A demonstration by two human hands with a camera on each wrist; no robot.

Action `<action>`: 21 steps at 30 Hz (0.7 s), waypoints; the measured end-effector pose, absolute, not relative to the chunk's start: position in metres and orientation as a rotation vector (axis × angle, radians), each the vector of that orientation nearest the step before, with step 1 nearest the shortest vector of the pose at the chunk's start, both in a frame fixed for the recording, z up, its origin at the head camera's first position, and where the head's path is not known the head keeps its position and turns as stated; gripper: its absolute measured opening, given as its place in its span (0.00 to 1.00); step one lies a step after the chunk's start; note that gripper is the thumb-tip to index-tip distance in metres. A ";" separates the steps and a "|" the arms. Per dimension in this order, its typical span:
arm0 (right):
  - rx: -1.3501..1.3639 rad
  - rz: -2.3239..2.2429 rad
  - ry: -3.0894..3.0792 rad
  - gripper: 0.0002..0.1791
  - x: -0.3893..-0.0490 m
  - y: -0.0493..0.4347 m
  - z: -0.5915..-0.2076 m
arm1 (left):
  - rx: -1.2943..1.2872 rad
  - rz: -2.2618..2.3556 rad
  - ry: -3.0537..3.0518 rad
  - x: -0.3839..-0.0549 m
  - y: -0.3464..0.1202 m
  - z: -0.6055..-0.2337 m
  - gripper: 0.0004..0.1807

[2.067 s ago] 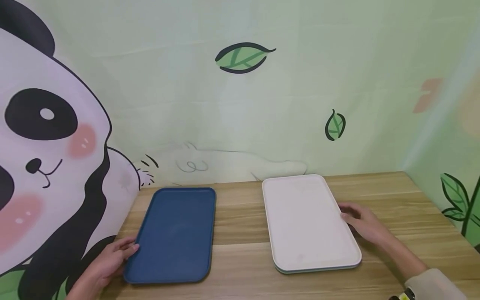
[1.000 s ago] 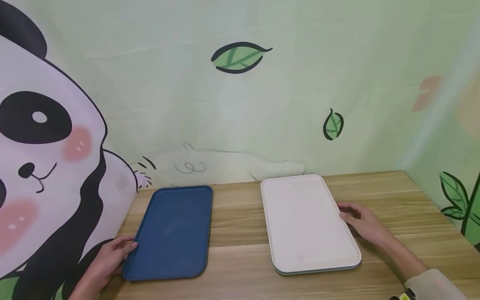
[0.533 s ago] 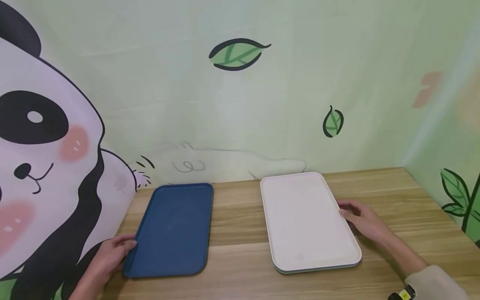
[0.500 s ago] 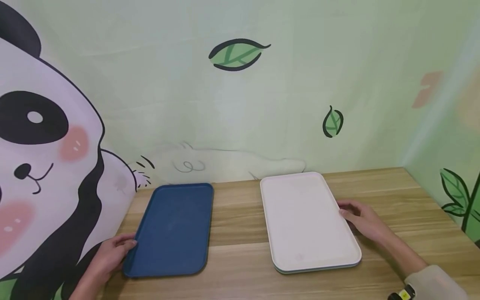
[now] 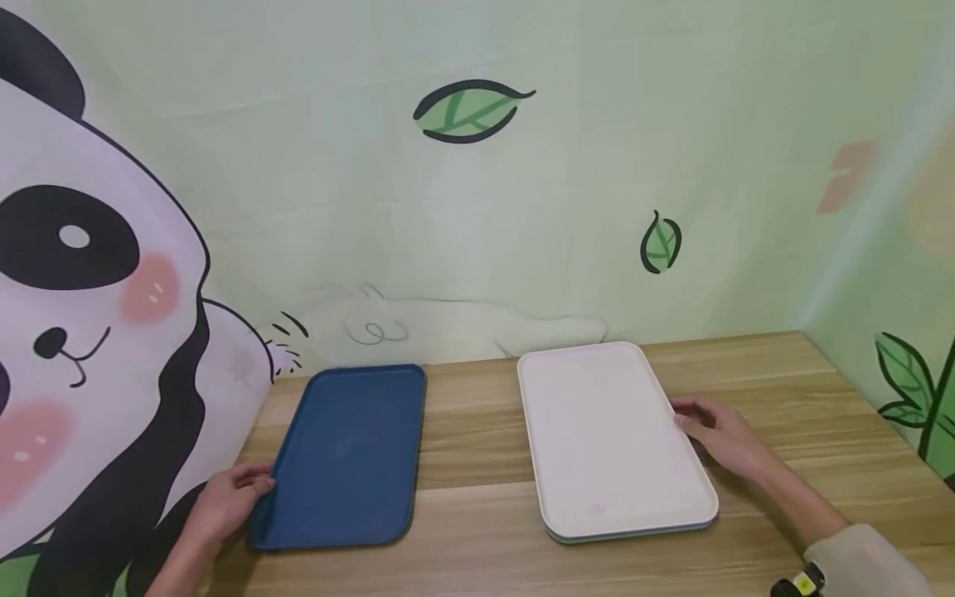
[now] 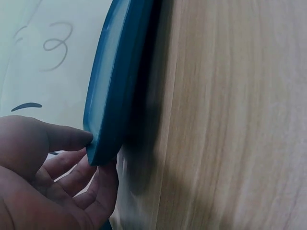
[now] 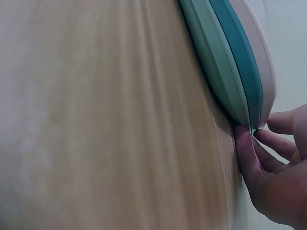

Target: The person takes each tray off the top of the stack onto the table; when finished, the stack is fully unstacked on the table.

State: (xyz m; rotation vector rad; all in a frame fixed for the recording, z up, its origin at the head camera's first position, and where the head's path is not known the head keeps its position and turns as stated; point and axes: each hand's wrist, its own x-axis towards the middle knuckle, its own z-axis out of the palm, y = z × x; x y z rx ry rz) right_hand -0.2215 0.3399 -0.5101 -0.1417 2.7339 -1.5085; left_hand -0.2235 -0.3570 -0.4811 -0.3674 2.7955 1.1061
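Observation:
A blue rectangular tray point(image 5: 343, 456) lies on the left side of the wooden table. My left hand point(image 5: 227, 502) pinches its left edge; in the left wrist view the thumb point(image 6: 72, 139) meets the rim while the fingers curl beneath, and a dark shadow shows between tray and wood. To the right is a stack of trays, a white tray point(image 5: 615, 439) uppermost. The right wrist view shows a teal tray point(image 7: 242, 57) under it and a pale green tray point(image 7: 211, 57) at the bottom. My right hand point(image 5: 724, 439) grips the stack's right edge, thumb at the white rim, a finger at the green one.
Bare wooden table point(image 5: 477, 531) lies between the blue tray and the stack. A green wall cloth point(image 5: 567, 166) with printed leaves stands close behind both. A large printed panda point(image 5: 89, 332) covers the left side.
The blue tray has shifted slightly toward the back wall, my left hand with it. The stack and my right hand hold still. The head view has turned slightly.

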 end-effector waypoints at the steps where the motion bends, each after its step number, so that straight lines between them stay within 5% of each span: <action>1: -0.143 -1.506 2.739 0.23 -0.222 0.340 -0.510 | -0.368 1.115 2.792 -0.224 -0.357 -0.481 0.25; 21: -0.160 -1.511 2.756 0.22 -0.221 0.340 -0.507 | -0.349 1.035 2.857 -0.224 -0.358 -0.487 0.23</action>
